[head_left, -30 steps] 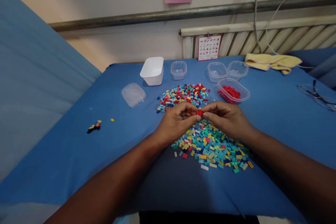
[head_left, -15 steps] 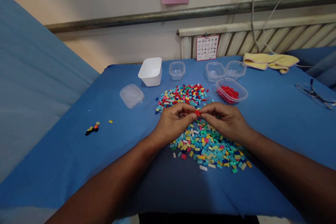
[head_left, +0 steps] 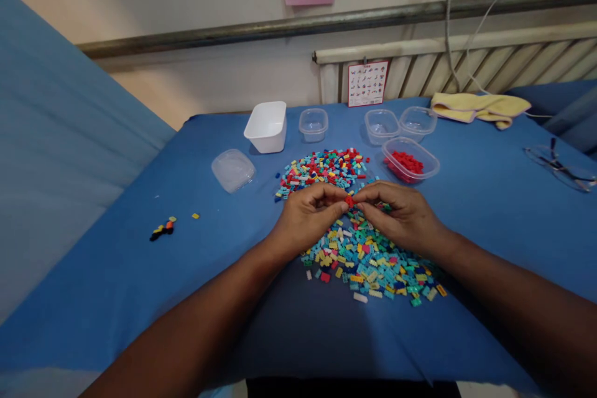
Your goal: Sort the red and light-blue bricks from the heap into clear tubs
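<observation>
My left hand (head_left: 310, 214) and my right hand (head_left: 401, 214) meet fingertip to fingertip over the middle of a blue table (head_left: 140, 261). Both pinch a small red brick (head_left: 349, 201) between them. Under and around the hands lies a wide heap of small coloured bricks (head_left: 368, 261), teal, yellow, red and white; a redder patch of the heap (head_left: 321, 168) lies just beyond the fingers. A clear tub of red bricks (head_left: 410, 161) stands to the right of that, a short way past my right hand.
At the back stand a white tub (head_left: 267, 126) and three empty clear tubs (head_left: 313, 124). A clear lid (head_left: 233, 169) lies left of the heap. A few loose bricks (head_left: 161, 229) lie at left. A yellow cloth (head_left: 473, 106) and glasses (head_left: 559, 168) are at right.
Both hands keep their pinch on the red brick with only slight finger movement. The view has shifted a little to the left.
</observation>
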### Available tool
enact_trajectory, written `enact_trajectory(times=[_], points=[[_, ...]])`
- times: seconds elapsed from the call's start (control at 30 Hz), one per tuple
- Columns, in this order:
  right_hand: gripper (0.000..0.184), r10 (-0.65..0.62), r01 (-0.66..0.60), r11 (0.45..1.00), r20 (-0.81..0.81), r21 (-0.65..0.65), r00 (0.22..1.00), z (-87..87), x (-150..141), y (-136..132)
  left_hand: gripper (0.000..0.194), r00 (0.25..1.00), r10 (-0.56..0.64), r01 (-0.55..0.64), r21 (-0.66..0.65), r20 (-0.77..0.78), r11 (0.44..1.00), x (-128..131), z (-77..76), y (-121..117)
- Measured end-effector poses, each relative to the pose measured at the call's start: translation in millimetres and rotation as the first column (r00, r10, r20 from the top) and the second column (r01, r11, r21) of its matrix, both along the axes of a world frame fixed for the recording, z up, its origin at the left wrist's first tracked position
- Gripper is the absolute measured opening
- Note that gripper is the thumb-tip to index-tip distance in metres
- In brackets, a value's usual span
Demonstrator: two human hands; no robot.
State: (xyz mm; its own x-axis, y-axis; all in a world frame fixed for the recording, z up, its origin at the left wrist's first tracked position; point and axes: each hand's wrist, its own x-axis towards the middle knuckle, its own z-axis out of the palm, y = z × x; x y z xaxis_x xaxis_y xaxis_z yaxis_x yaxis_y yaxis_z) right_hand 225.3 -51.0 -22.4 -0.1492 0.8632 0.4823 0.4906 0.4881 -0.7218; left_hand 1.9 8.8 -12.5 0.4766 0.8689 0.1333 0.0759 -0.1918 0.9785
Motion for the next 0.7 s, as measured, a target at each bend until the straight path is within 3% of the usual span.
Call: enact_trajectory(times=[0.4,0.7], points=[[0.019,0.055,-0.055,0.995,0.007,0.084,0.998,3.1,-1.4,-1.2,0.01,0.998,-0.059,0.057,0.101,0.013,0.993,-4.5,2.4,1.5],[0.015,0.021,-0.02,0.999,-0.021,0.041,1.0,0.9,-1.7,0.3,0.017,0.999,-0.031,0.031,0.0,0.019,1.0,-0.1,1.8,1.3]])
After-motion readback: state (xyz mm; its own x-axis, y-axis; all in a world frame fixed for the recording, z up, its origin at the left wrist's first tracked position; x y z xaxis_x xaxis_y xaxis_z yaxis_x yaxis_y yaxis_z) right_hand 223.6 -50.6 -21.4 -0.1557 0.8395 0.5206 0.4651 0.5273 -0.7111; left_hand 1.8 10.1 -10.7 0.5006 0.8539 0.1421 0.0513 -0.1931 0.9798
